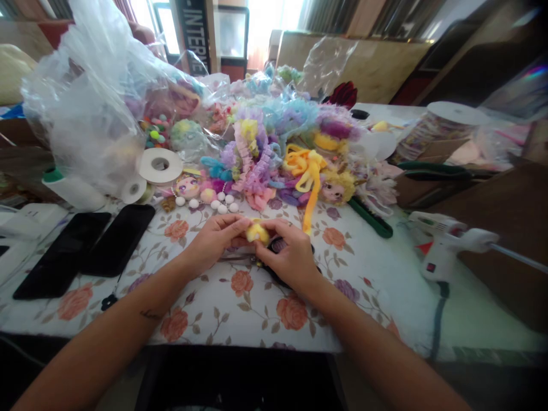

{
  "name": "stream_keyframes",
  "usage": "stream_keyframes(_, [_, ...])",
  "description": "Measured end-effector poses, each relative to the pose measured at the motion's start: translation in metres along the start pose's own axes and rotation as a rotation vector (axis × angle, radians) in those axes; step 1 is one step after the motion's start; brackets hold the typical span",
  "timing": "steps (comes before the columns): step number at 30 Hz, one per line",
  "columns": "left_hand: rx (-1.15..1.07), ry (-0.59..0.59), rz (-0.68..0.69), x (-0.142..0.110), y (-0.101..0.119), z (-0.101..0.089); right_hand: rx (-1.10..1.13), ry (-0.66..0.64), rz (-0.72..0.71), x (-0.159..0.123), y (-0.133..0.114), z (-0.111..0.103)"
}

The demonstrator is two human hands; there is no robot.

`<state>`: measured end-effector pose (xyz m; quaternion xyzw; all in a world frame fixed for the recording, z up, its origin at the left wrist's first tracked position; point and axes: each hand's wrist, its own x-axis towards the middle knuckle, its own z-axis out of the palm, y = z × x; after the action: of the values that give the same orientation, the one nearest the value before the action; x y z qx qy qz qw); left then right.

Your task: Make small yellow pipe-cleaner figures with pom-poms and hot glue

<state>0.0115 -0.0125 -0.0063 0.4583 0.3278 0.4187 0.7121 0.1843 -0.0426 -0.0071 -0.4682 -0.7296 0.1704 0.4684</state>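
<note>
A small fluffy yellow piece (257, 233) with a pale centre is pinched between my two hands, just above the flowered tablecloth. My left hand (216, 240) grips its left side with thumb and forefinger. From the right, my right hand (290, 254) holds it by thumb and fingertips. Under and behind the right hand lies a black object (280, 278), mostly covered, so its kind is hidden. Beyond the hands, a yellow fuzzy strip (311, 208) trails down from a yellow bow. A doll head with curly yellow hair (338, 185) sits beside it.
Colourful yarn and trims (257, 154) heap at the back, near a plastic bag (89, 97) and a ribbon roll (160, 166). Two black phones (117, 240) lie left. At right are a glue gun (447, 242), green-handled scissors or pliers (371, 218) and a cardboard box (500, 240).
</note>
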Motion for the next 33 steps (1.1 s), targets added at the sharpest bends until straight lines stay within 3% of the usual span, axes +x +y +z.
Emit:
stream_keyframes(5, [0.003,-0.016,-0.02,-0.0003,-0.0004,-0.0006,0.037,-0.009,0.074,0.0005,0.0,-0.0015])
stream_keyframes(16, [0.032,0.016,-0.031,-0.0019,0.0004,-0.0008,0.023,0.026,-0.058,-0.0022,0.0002,0.0003])
stream_keyframes(24, [-0.042,0.012,0.011,-0.0001,-0.0007,0.002,0.028,0.022,0.008,-0.001,0.0012,0.0013])
stream_keyframes(33, [0.062,0.011,0.009,-0.0009,-0.0009,-0.0019,-0.072,0.009,-0.153,-0.0017,0.0003,0.0021])
